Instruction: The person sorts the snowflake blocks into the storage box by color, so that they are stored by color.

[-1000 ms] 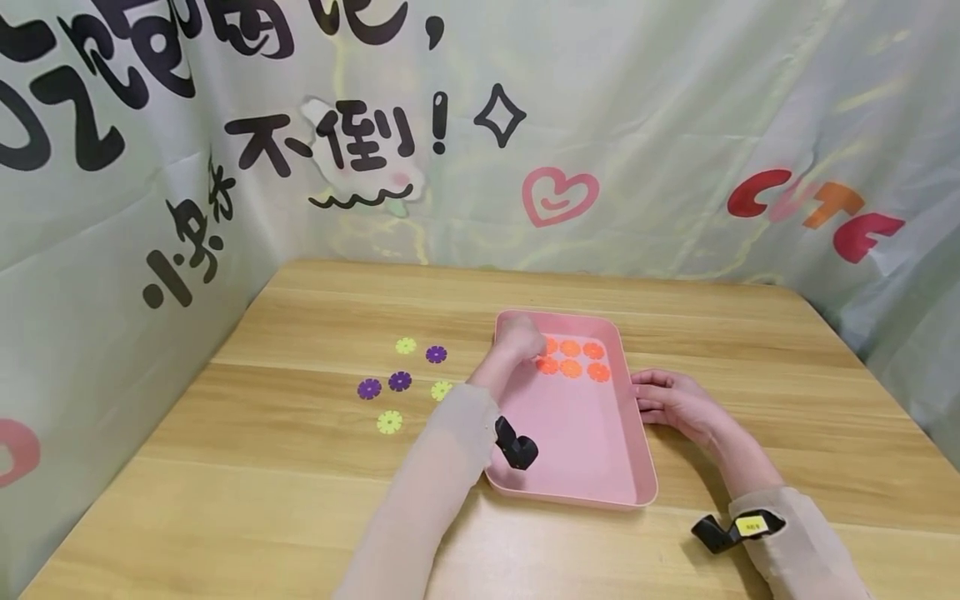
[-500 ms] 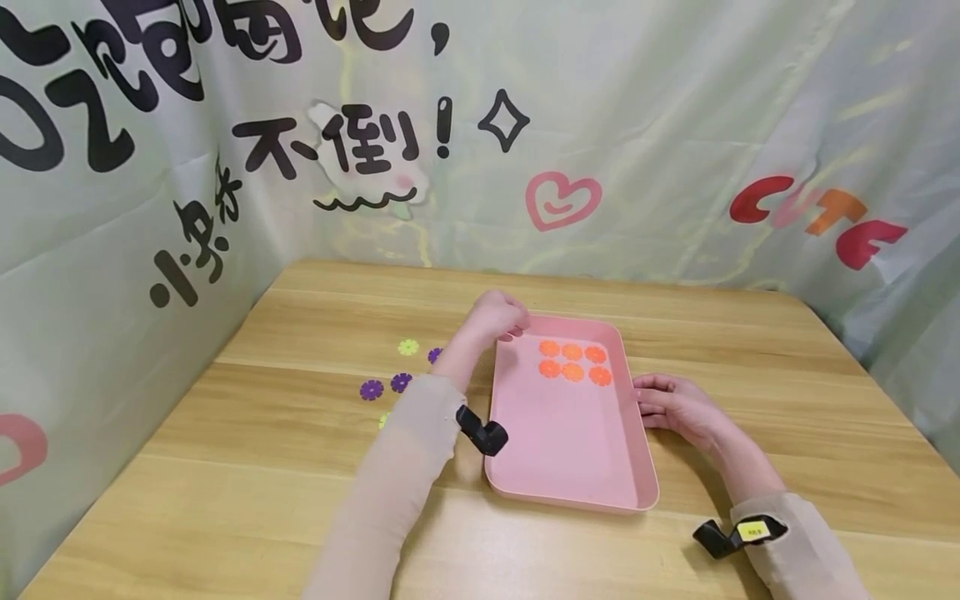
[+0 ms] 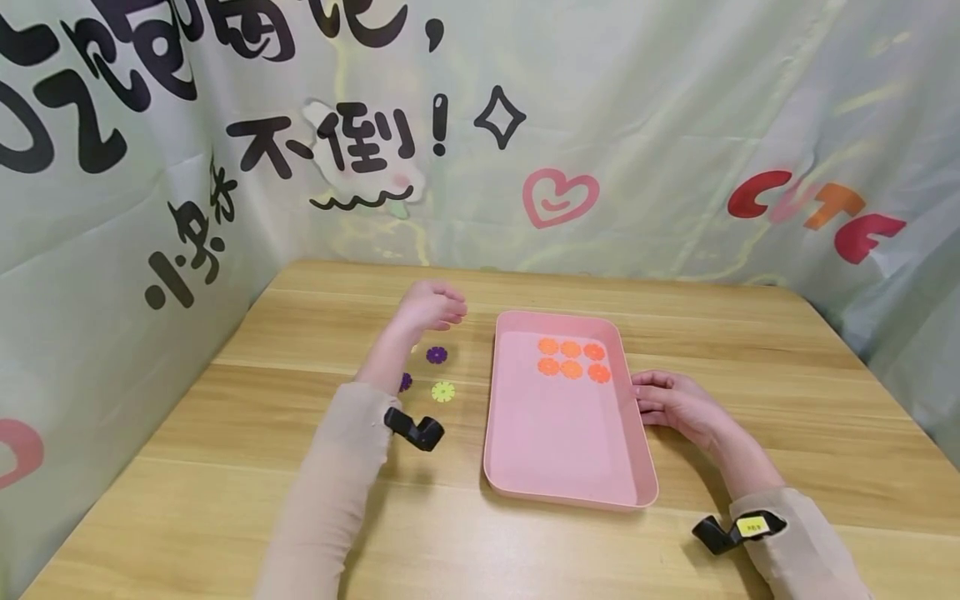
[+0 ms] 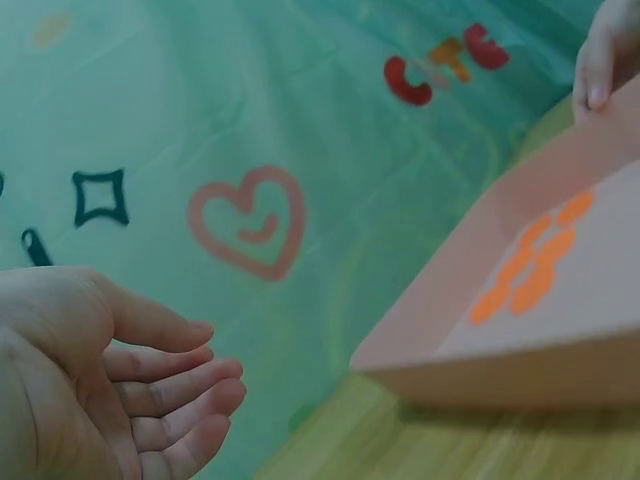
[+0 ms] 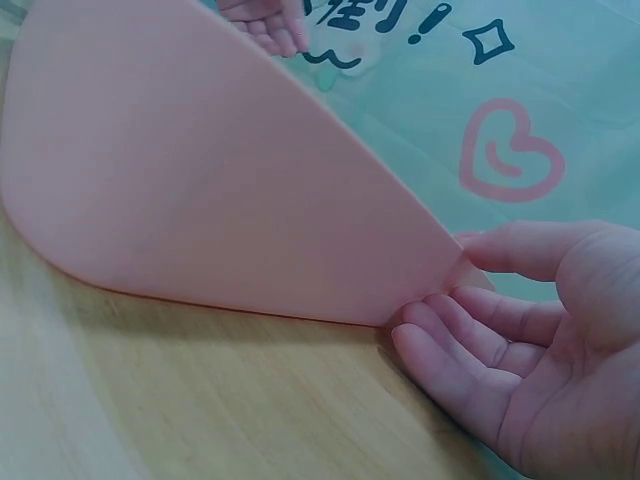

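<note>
My left hand (image 3: 431,307) hovers over the table left of the pink tray (image 3: 562,450), above the loose discs. In the left wrist view its fingers are loosely bent, and the palm (image 4: 60,400) holds nothing. Orange notched discs (image 3: 572,369) lie in two rows of three at the tray's far end. My right hand (image 3: 682,406) rests against the tray's right outer wall; in the right wrist view the thumb is at the rim and the fingertips (image 5: 415,340) touch the wall below. A purple disc (image 3: 437,355) and a yellow-green disc (image 3: 443,392) lie left of the tray.
Another purple disc (image 3: 406,382) shows partly from behind the left forearm, which hides the other discs. The wooden table (image 3: 720,333) backs onto a printed cloth curtain (image 3: 660,125). Each sleeve carries a black wrist camera mount (image 3: 415,429).
My left hand has left the tray's far left part, passed over its left rim and moved left above the discs. The right hand stays at the tray wall.
</note>
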Demonstrator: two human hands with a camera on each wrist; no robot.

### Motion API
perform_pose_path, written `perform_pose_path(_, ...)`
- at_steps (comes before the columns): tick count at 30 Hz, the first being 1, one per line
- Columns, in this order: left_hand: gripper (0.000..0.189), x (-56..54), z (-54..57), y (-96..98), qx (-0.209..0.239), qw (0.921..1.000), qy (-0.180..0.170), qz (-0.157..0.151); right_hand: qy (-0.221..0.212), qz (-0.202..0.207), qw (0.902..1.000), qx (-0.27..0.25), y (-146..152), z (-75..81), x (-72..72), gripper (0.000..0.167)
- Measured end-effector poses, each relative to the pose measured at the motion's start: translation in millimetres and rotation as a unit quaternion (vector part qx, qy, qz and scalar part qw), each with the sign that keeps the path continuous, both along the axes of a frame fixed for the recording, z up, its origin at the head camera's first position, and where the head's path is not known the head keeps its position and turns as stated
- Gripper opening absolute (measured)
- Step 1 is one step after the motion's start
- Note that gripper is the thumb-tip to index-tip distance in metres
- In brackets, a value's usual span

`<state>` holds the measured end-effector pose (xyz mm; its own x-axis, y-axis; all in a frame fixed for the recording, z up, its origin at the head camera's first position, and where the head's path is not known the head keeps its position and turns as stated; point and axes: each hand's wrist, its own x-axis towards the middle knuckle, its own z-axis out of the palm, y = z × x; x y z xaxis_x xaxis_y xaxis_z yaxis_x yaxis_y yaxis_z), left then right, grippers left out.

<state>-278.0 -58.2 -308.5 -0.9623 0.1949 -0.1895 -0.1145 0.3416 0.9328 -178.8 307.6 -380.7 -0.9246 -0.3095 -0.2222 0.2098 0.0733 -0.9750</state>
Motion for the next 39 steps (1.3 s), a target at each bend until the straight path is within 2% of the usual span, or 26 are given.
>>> perform_pose_path(4,0.035,3.2,-10.1,-19.3,-0.009,0.9999,-0.001,0.009,-0.001,0.0,1.0,-0.007,1,-0.8,-0.5,0.018)
perform_pose_path(9,0.037,5.9,-29.8,-36.0,-0.014,0.9995,-0.021,0.017,-0.005,-0.002,1.0,-0.006,1,-0.8,-0.5,0.019)
perform_pose_path(14,0.036,6.2,-45.9,-40.9,-0.026,0.9992,-0.02,0.021,-0.004,-0.005,1.0,0.001,1,-0.4,-0.5,0.021)
perform_pose_path(19,0.036,6.2,-56.1,-39.7,-0.03,0.9991,-0.016,0.025,-0.006,-0.01,0.9999,0.009,0,0.5,-0.5,0.022)
perform_pose_path(25,0.036,6.0,-64.0,-37.5,-0.034,0.9989,-0.008,0.03,-0.009,-0.013,0.9998,0.012,0,0.6,0.2,0.022)
perform_pose_path(32,0.038,5.9,-65.0,-34.2,-0.131,0.9908,0.024,0.023,-0.007,-0.012,0.9999,0.002,0,0.0,0.1,0.019)
perform_pose_path(35,0.038,5.4,-65.4,-32.0,-0.158,0.9869,0.028,0.017,-0.005,-0.011,0.9999,0.002,0,-0.6,-0.2,0.019)
perform_pose_path(39,0.033,5.2,-65.7,-29.4,-0.178,0.9838,0.017,0.013,-0.003,-0.008,1.0,0.001,1,-1.2,-0.6,0.018)
